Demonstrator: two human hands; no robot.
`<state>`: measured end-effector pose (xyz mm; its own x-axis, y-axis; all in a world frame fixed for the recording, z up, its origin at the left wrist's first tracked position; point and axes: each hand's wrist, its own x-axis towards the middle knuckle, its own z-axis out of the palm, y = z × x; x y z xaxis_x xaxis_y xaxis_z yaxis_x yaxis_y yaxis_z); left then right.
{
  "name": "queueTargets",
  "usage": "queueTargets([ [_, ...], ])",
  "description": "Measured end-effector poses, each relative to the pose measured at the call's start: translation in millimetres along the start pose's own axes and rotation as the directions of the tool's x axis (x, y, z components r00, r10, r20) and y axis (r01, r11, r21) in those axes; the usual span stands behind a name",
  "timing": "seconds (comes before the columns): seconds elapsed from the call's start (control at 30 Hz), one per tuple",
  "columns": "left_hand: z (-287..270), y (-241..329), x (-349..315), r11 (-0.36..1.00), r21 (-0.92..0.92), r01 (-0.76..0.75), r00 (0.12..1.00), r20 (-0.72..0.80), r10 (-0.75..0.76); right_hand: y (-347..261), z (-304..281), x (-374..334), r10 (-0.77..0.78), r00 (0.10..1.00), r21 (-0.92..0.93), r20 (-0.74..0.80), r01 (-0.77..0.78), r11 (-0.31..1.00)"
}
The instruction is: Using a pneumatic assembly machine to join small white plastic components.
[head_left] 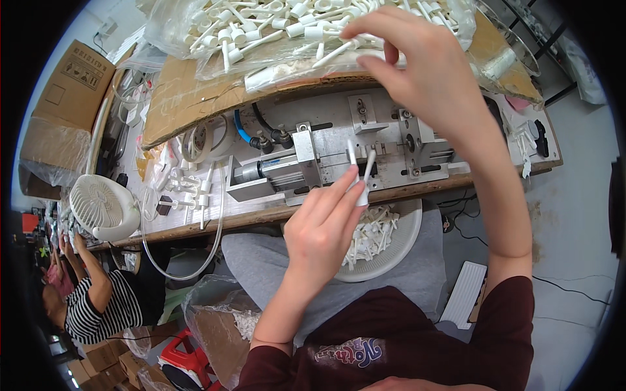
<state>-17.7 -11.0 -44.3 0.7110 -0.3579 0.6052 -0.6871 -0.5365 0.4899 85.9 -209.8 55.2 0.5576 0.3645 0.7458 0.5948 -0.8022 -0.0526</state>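
Note:
My left hand (323, 228) holds a small white plastic pump part (360, 174) with two thin tubes pointing up, just in front of the metal press fixture (306, 159) on the bench. My right hand (420, 68) reaches up to the heap of white pump parts (261, 26) lying in clear plastic on a cardboard sheet (182, 98), and its fingers pinch one long-stemmed white part (339, 51). A white bowl (398, 251) with several finished white pieces rests on my lap below the left hand.
A small white desk fan (101, 205) stands at the bench's left end, with loose white parts (182, 189), tape rolls and clear tubing beside it. Another person in a striped shirt (98, 306) sits at lower left. A bag of parts (225, 326) and cardboard boxes lie below; a white pedal (464, 293) is on the floor.

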Motion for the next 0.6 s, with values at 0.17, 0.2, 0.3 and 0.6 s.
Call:
queueTargets([
  [0.17,15,-1,3,0.991,0.134,0.008,0.995,0.095,-0.020,-7,14,58,0.171,0.869,-0.204,0.464,-0.083,0.976],
  [0.2,18,-3,2,0.990,0.137,-0.025,0.995,0.103,0.011,-6,16,64,0.237,0.812,-0.260,0.534,-0.109,0.959],
  [0.3,23,-6,2,0.985,0.158,-0.069,0.990,0.132,0.049,3,18,58,0.148,0.871,-0.150,0.468,-0.087,0.985],
  [0.6,21,-2,13,0.980,0.194,-0.040,0.984,0.176,0.005,33,34,50,0.064,0.899,0.021,0.433,-0.081,0.996],
])
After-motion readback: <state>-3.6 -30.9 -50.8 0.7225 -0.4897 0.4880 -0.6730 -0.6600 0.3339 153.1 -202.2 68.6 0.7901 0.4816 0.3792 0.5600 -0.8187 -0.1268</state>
